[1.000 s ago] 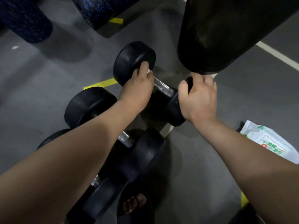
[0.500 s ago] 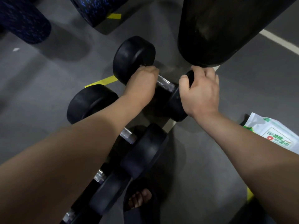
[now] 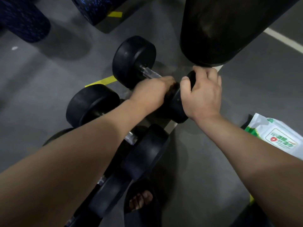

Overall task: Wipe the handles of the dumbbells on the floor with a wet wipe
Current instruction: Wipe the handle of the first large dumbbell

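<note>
Several black dumbbells lie side by side on the grey floor. On the farthest dumbbell [image 3: 133, 61], my left hand [image 3: 150, 92] curls round the right end of the chrome handle [image 3: 150, 73]. Any wipe under its fingers is hidden. My right hand [image 3: 203, 94] grips the rim of that dumbbell's right weight head [image 3: 175, 102]. A second dumbbell [image 3: 93, 104] and a third dumbbell [image 3: 108, 194] lie nearer me, partly under my left forearm.
A large black punching bag [image 3: 221, 27] hangs just beyond my right hand. A white and green pack of wet wipes [image 3: 282, 138] lies on the floor at the right. Two dark foam rollers [image 3: 24, 18] sit at the top left. My sandalled foot [image 3: 141, 200] is below the dumbbells.
My left hand has slid along the handle from the left weight head to the right end. My right hand has kept its grip on the right head.
</note>
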Demonstrator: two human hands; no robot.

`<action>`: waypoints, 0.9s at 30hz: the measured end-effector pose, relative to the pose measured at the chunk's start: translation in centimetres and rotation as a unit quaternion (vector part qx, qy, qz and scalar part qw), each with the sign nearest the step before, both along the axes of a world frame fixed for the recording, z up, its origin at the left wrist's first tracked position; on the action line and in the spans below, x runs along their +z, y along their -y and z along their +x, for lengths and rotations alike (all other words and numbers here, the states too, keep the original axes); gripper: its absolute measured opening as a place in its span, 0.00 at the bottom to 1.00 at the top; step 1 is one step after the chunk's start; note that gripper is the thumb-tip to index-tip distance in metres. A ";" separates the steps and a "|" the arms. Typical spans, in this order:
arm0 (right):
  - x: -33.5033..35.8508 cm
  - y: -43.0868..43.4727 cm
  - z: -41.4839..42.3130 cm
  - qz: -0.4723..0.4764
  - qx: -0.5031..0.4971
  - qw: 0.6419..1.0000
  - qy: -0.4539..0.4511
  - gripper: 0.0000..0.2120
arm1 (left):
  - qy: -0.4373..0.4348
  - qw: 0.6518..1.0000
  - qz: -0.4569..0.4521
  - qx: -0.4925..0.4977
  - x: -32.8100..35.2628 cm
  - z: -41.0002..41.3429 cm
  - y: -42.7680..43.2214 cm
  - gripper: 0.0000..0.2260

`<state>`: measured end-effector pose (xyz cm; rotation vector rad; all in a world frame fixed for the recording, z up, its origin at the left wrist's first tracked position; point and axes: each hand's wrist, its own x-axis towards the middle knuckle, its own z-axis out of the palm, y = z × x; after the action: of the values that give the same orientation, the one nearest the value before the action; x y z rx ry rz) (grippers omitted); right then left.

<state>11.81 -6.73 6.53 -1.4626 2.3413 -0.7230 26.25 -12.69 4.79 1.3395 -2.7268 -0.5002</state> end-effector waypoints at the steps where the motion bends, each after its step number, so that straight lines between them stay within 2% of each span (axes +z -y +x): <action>1: -0.1 0.1 0.0 0.002 0.001 1.000 -0.002 0.27 | 0.011 0.999 -0.021 0.021 -0.3 0.4 0.7 0.22; 4: -0.2 0.2 -0.1 0.003 0.000 1.000 0.000 0.27 | 0.017 0.995 -0.042 0.086 -0.5 1.0 1.8 0.23; 8: -0.1 0.2 -0.2 -0.001 -0.001 1.000 0.004 0.27 | -0.029 0.999 0.032 0.004 0.3 -0.1 0.9 0.19; 12: -0.2 0.2 -0.1 -0.006 -0.010 1.000 0.025 0.26 | 0.078 0.992 -0.046 0.092 0.2 0.6 2.7 0.19; 14: -0.1 0.3 -0.2 -0.006 -0.017 0.999 0.047 0.26 | 0.098 0.988 -0.052 0.108 0.2 0.4 2.9 0.19; 18: 0.3 1.3 -1.3 0.022 -0.021 0.996 0.081 0.23 | 0.031 0.994 -0.005 0.102 -0.7 0.6 3.0 0.23; 22: 0.6 3.1 -3.0 0.062 -0.027 0.988 0.136 0.20 | -0.023 0.994 -0.004 0.109 -1.3 1.2 2.9 0.29; 25: 0.7 4.1 -3.8 0.084 -0.033 0.984 0.151 0.19 | -0.067 0.993 0.005 0.095 -1.9 0.9 2.6 0.29; 27: 0.9 4.2 -4.0 0.090 -0.034 0.984 0.150 0.19 | -0.101 0.993 0.009 0.061 -2.3 0.5 2.3 0.26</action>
<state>7.76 -10.96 7.44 -1.1174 2.1706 -0.6759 26.72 -14.96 2.54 1.3662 -2.4679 -0.6156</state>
